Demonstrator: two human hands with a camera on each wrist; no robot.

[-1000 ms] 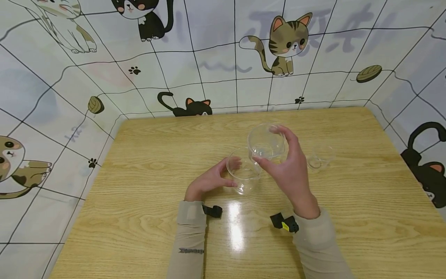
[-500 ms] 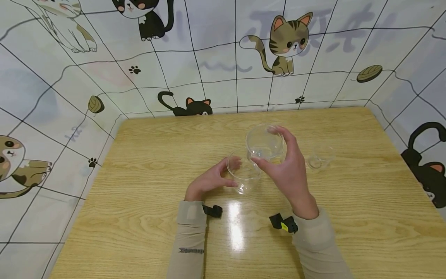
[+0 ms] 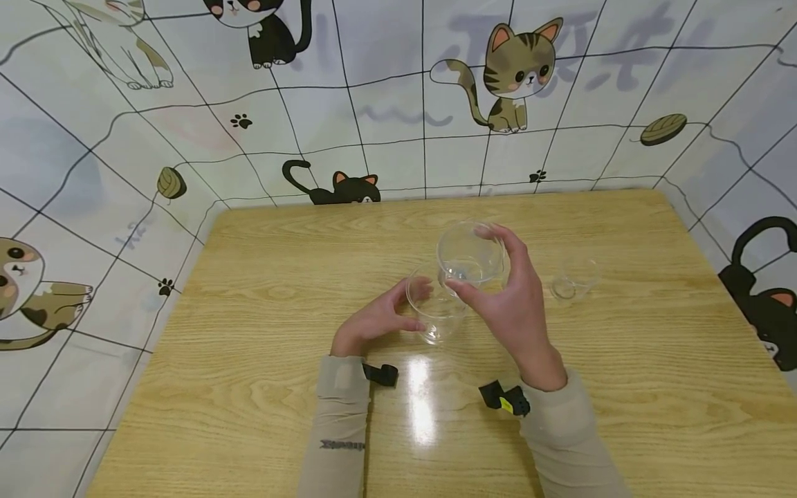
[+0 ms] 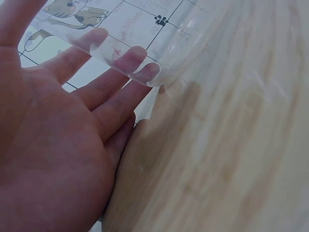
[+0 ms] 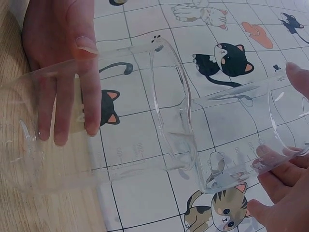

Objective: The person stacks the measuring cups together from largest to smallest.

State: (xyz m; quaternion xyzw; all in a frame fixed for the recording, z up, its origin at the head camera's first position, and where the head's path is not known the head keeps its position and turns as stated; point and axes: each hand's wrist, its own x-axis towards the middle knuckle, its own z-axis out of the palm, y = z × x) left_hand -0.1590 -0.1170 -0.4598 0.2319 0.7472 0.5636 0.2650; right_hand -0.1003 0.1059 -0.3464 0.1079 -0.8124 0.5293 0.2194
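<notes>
My left hand [image 3: 380, 318] holds a clear graduated beaker [image 3: 429, 321] that stands upright on the table. Thumb and fingers lie on opposite sides of its wall, and in the left wrist view several fingertips touch the clear side [image 4: 183, 48]. A second clear beaker [image 3: 471, 259] is gripped by my right hand [image 3: 523, 311], thumb at the near side and fingers at the far side. Raised above the first, it overlaps that beaker's mouth. In the right wrist view the end of the upper beaker [image 5: 231, 130] lies right at the rim of the lower beaker [image 5: 130, 154].
A smaller clear vessel [image 3: 563, 288] sits on the wooden table [image 3: 236, 387], to the right of my right hand. White tiled-pattern walls with cartoon cats [image 3: 517, 76] enclose the table at the back and both sides.
My right hand has drifted slightly left with the upper beaker, so it overlaps the lower one a little more. The left hand and its beaker keep their place.
</notes>
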